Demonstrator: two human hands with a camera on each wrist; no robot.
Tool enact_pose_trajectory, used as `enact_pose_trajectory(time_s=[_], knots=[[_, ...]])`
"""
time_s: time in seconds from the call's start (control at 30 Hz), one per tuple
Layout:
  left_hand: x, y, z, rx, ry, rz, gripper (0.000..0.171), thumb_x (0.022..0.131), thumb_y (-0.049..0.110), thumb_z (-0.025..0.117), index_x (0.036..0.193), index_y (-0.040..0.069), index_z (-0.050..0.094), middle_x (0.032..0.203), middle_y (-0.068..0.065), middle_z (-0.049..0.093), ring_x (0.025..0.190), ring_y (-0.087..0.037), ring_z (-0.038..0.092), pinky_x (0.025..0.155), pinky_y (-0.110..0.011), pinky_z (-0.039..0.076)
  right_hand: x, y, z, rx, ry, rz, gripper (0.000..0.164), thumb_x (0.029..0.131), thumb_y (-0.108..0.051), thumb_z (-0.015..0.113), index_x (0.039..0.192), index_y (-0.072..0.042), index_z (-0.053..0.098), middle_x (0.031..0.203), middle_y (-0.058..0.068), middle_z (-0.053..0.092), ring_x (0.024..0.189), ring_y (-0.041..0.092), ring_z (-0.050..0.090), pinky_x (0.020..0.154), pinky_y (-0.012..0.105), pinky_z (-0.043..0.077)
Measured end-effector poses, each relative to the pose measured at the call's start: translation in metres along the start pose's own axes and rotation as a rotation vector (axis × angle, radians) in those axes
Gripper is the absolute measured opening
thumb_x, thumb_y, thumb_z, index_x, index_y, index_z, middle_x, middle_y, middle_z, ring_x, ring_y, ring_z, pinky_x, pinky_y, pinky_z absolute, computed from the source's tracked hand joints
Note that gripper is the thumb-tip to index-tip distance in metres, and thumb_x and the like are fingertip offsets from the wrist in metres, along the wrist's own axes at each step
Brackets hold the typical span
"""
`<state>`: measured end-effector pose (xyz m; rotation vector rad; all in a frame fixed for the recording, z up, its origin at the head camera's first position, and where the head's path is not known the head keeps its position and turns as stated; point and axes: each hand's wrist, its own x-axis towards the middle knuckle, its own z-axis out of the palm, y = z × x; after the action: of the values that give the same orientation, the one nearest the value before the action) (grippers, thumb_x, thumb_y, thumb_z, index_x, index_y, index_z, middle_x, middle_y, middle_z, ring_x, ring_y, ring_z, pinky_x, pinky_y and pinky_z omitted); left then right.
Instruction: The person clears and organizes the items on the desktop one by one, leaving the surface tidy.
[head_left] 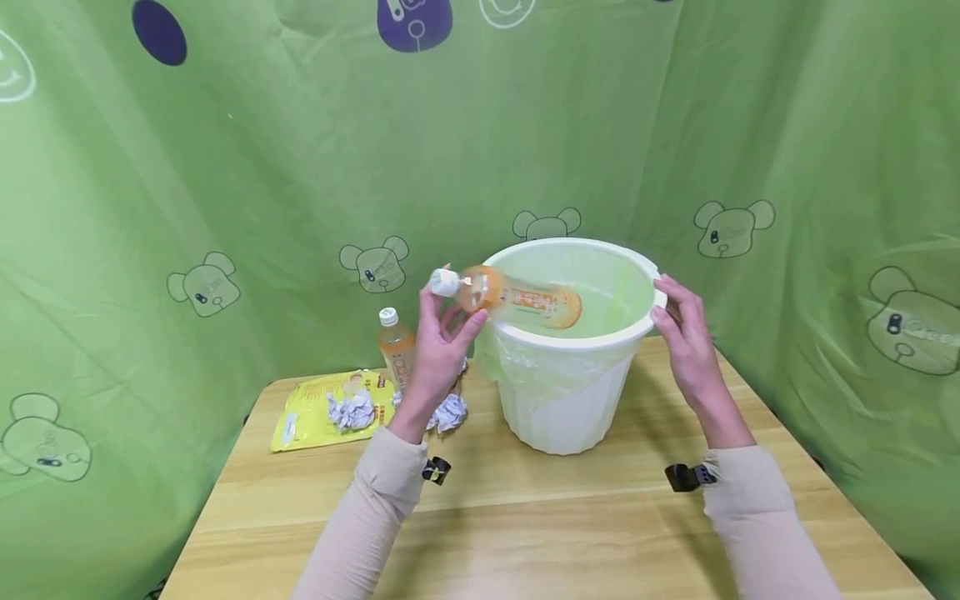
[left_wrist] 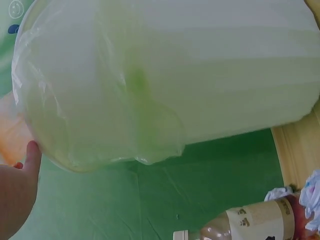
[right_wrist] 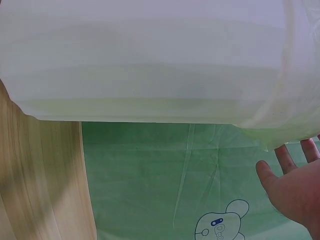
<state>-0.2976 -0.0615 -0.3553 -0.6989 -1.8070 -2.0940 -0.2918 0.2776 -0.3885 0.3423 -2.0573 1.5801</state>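
My left hand (head_left: 438,346) holds an orange-labelled drink bottle (head_left: 536,304) around its neck end, beside the white cap. The bottle lies nearly level over the mouth of a white trash bin (head_left: 562,408), its base end inside the rim. A pale green plastic liner (head_left: 525,358) hangs over the bin's edge. On the other side my right hand (head_left: 686,333) grips the rim with thumb and fingers. In the left wrist view, only the thumb side of the left hand (left_wrist: 20,195) and a blurred orange part of the bottle (left_wrist: 12,132) show.
Left of the bin a second bottle (head_left: 397,350) stands upright on the wooden table (head_left: 480,533). Near it are a yellow plastic packet (head_left: 315,408) with a crumpled paper ball (head_left: 351,410) on it, and another paper ball (head_left: 448,412). A green curtain (head_left: 300,167) surrounds the table.
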Motion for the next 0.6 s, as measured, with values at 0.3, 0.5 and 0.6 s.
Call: enact_pose_trajectory(time_s=[0.3, 0.5, 0.6], knots=[[-0.0013, 0.0, -0.0024, 0.058, -0.047, 0.027, 0.076, 0.096, 0.015, 0.073, 0.158, 0.034, 0.033, 0.158, -0.006, 0.042, 0.14, -0.027, 0.053, 0.116, -0.03, 0.047, 0.0005, -0.0022, 0.0007, 0.01, 0.009, -0.004, 0.05, 0.109, -0.019, 0.047, 0.157, -0.007, 0.038, 0.166, 0.014, 0.025, 0.146, 0.023, 0.036, 0.126, 0.031, 0.033], [-0.003, 0.0, -0.004, 0.063, -0.051, 0.024, 0.074, 0.097, 0.017, 0.072, 0.157, 0.037, 0.034, 0.159, -0.007, 0.041, 0.14, -0.026, 0.053, 0.116, -0.03, 0.047, 0.0002, -0.0019, 0.0007, 0.002, 0.002, 0.009, 0.05, 0.11, -0.021, 0.046, 0.157, -0.008, 0.038, 0.167, 0.012, 0.025, 0.146, 0.024, 0.036, 0.125, 0.031, 0.034], [-0.0027, -0.0007, -0.0048, 0.067, -0.057, 0.025, 0.074, 0.097, 0.019, 0.073, 0.157, 0.039, 0.034, 0.16, -0.012, 0.039, 0.141, -0.026, 0.053, 0.115, -0.03, 0.048, -0.0001, -0.0016, 0.0004, 0.0, 0.0, 0.015, 0.05, 0.11, -0.022, 0.046, 0.157, -0.008, 0.038, 0.167, 0.012, 0.024, 0.147, 0.023, 0.036, 0.124, 0.03, 0.035]])
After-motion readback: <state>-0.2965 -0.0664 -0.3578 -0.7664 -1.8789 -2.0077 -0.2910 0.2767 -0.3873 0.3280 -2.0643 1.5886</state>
